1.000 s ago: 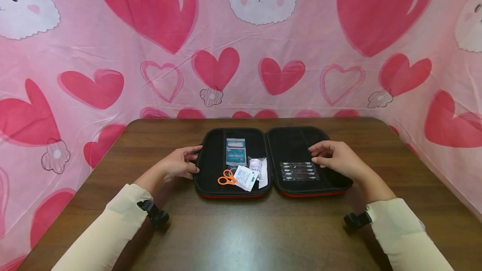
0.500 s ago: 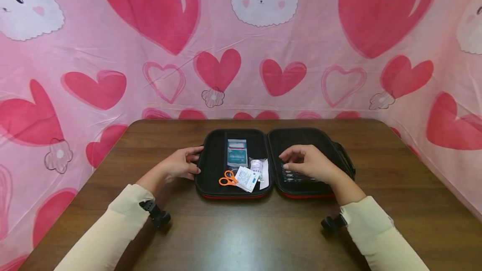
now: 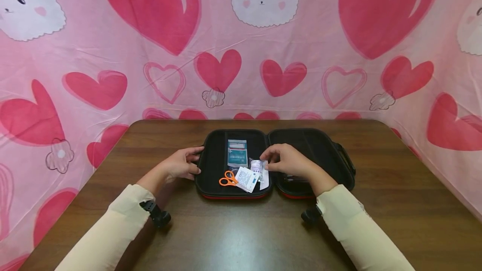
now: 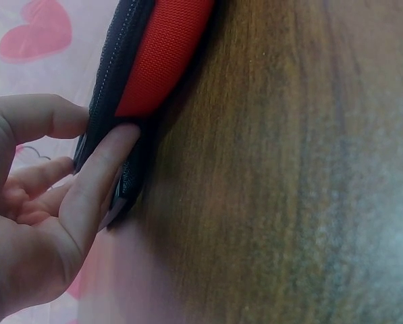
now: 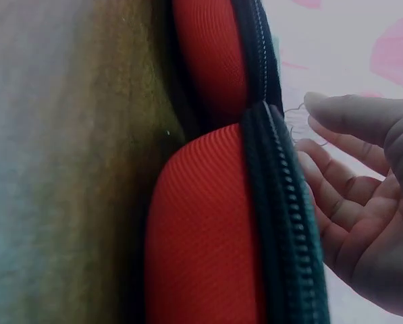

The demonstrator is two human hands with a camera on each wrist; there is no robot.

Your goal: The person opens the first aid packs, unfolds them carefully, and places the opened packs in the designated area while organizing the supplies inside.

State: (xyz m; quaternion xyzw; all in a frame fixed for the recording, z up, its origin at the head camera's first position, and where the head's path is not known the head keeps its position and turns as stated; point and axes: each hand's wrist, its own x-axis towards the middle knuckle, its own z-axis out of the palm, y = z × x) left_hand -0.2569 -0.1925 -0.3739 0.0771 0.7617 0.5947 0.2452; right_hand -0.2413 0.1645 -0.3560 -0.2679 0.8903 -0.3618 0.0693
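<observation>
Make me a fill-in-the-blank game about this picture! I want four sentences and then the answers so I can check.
1. The scissors have ____ handles.
2. The left hand touches the case, which is ____, not closed.
3. The roll is nearer to the right hand than to the ____ hand.
4. The pink cloth is printed with big red ____.

Missing words: orange; open; left; hearts.

Head view: even light, soft glare on the table (image 3: 237, 237) at bottom centre; wrist views: hazy, slightly blurred.
</observation>
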